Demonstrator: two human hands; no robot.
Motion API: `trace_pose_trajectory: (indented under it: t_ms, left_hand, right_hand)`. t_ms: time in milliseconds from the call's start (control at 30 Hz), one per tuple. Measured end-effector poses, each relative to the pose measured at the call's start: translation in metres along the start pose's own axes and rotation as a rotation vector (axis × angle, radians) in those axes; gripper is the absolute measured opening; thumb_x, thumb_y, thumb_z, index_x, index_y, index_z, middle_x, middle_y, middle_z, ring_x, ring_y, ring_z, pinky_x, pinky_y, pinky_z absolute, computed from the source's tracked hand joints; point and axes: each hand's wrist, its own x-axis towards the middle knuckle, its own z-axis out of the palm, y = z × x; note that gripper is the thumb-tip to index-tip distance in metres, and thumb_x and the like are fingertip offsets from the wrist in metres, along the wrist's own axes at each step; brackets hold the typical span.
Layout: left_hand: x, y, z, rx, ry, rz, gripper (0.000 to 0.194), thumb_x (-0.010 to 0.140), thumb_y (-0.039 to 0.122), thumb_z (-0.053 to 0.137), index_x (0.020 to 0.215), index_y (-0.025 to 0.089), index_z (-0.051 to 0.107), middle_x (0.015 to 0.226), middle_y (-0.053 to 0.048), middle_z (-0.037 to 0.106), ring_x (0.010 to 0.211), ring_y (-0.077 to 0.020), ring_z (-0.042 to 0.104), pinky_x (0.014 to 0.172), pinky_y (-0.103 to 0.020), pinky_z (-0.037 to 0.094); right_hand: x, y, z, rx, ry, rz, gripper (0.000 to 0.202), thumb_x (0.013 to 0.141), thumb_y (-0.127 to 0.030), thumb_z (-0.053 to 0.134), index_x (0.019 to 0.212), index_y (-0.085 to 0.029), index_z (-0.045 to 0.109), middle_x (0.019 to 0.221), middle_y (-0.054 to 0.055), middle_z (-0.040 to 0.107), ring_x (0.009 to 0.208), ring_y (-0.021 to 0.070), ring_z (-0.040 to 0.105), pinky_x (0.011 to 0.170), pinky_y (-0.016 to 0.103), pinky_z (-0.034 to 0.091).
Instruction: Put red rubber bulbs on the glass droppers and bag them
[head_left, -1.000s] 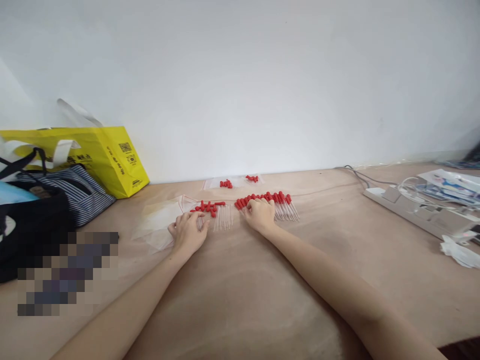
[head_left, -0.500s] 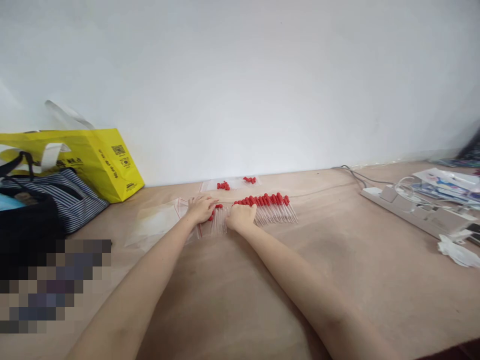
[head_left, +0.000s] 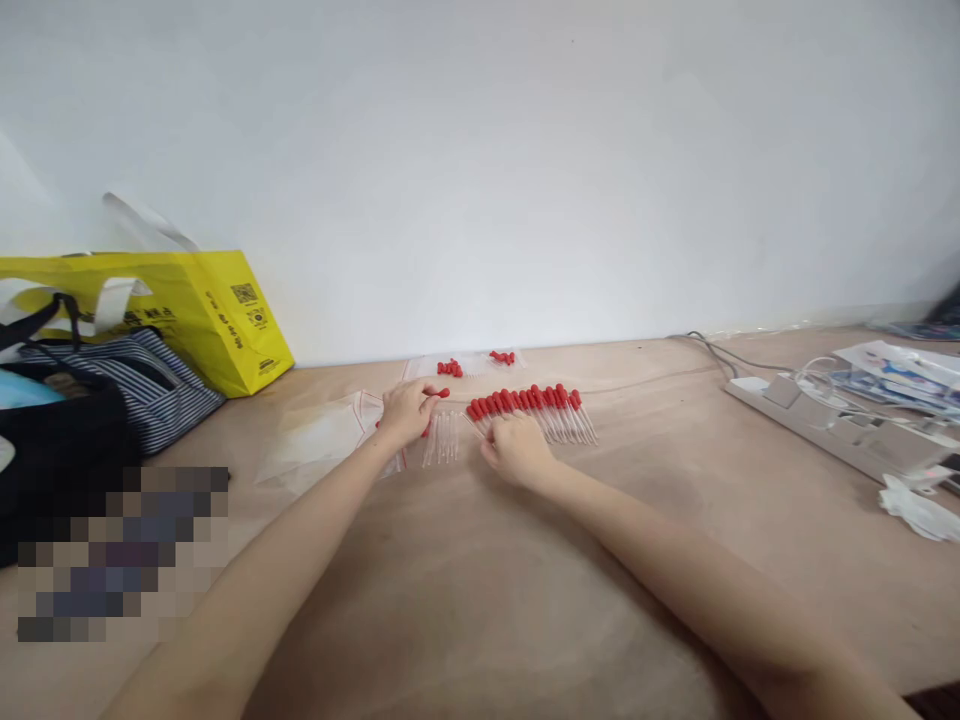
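As seen from the head, pinches a red dropper bulb (head_left: 443,393) between the nearly closed fingertips of the left hand (head_left: 407,413). Curls the right hand (head_left: 519,450) loosely over near ends of red-bulbed droppers (head_left: 534,398); cannot tell whether gripping one. Has bare clear tubes (head_left: 444,438) between both hands, zip bags (head_left: 319,435) left of the left, loose bulbs (head_left: 451,369) beyond.
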Motion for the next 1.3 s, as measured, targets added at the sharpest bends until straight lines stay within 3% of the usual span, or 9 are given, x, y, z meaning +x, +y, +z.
trace_pose_trajectory:
  t_ms: [100,200,333,467,667,800,1000,1167,1300]
  left_hand:
    - [-0.039,0.009,-0.014,-0.071,-0.052,0.129,0.010,0.078,0.026,0.049,0.082,0.019,0.055,0.084,-0.002,0.064,0.082,-0.0172,0.057,0.078,-0.031,0.038]
    - [-0.085,0.020,-0.020,-0.158,-0.044,0.246,0.013,0.078,0.029,0.048,0.083,0.019,0.053,0.081,-0.002,0.062,0.077,-0.0176,0.057,0.074,-0.033,0.039]
    - [-0.120,0.027,-0.019,-0.212,-0.084,0.173,0.018,0.078,0.035,0.048,0.087,0.021,0.053,0.069,0.001,0.059,0.066,-0.0159,0.055,0.069,-0.031,0.040]
    - [-0.115,0.016,-0.023,-0.179,-0.044,0.233,0.021,0.084,0.028,0.039,0.095,0.021,0.055,0.084,-0.003,0.060,0.079,-0.0178,0.054,0.074,-0.032,0.040]
    - [-0.093,0.004,-0.033,0.009,-0.224,0.758,0.057,0.075,0.003,0.037,0.112,0.044,0.050,0.114,0.000,0.052,0.107,-0.0219,0.042,0.091,-0.041,0.027]
    - [-0.088,0.016,-0.036,0.020,-0.290,0.902,0.045,0.084,0.008,0.034,0.105,0.042,0.054,0.110,0.000,0.055,0.105,-0.0185,0.045,0.094,-0.038,0.024]
    - [-0.094,0.026,-0.030,-0.079,-0.222,0.732,0.014,0.083,0.026,0.045,0.083,0.021,0.059,0.084,-0.004,0.062,0.083,-0.0184,0.053,0.079,-0.034,0.036]
    - [-0.113,0.040,-0.016,-0.274,-0.112,0.308,0.007,0.075,0.025,0.052,0.075,0.017,0.051,0.070,0.000,0.058,0.065,-0.0139,0.053,0.066,-0.028,0.040]
    - [-0.116,0.044,-0.011,-0.360,-0.086,0.237,0.010,0.075,0.026,0.052,0.080,0.018,0.055,0.069,0.001,0.059,0.061,-0.0121,0.052,0.063,-0.026,0.040]
  right_hand:
    - [-0.031,0.028,-0.003,0.052,0.012,-0.208,0.014,0.078,-0.021,0.046,0.074,-0.014,0.058,0.077,0.007,0.061,0.078,0.0174,0.052,0.070,0.028,0.034]
    - [-0.053,0.048,-0.003,0.116,0.026,-0.289,0.011,0.077,-0.022,0.051,0.070,-0.016,0.056,0.072,0.004,0.059,0.073,0.0158,0.049,0.069,0.027,0.035]
    - [-0.060,0.060,-0.002,0.204,0.029,-0.308,0.010,0.076,-0.024,0.055,0.069,-0.017,0.055,0.067,0.002,0.056,0.069,0.0141,0.047,0.065,0.026,0.035]
    - [-0.055,0.064,0.001,0.294,0.025,-0.281,0.009,0.074,-0.026,0.058,0.072,-0.017,0.056,0.068,0.001,0.057,0.070,0.0138,0.049,0.067,0.026,0.036]
    - [-0.049,0.062,0.003,0.346,0.029,-0.201,0.019,0.070,-0.034,0.062,0.079,-0.018,0.058,0.077,0.003,0.057,0.074,0.0139,0.050,0.067,0.026,0.038]
    - [-0.047,0.058,0.005,0.363,0.006,-0.215,0.015,0.073,-0.031,0.060,0.078,-0.018,0.058,0.078,0.002,0.057,0.075,0.0131,0.050,0.068,0.025,0.037]
    - [-0.048,0.056,0.010,0.310,0.015,-0.193,0.007,0.077,-0.024,0.055,0.072,-0.017,0.056,0.079,0.003,0.057,0.079,0.0153,0.049,0.071,0.028,0.034]
    - [-0.048,0.057,0.012,0.287,0.053,-0.141,0.008,0.080,-0.023,0.051,0.074,-0.017,0.053,0.076,0.003,0.059,0.077,0.0167,0.049,0.070,0.030,0.031]
    - [-0.050,0.055,0.013,0.408,0.096,-0.180,0.007,0.081,-0.018,0.047,0.082,-0.016,0.054,0.080,0.004,0.060,0.076,0.0152,0.051,0.068,0.028,0.032]
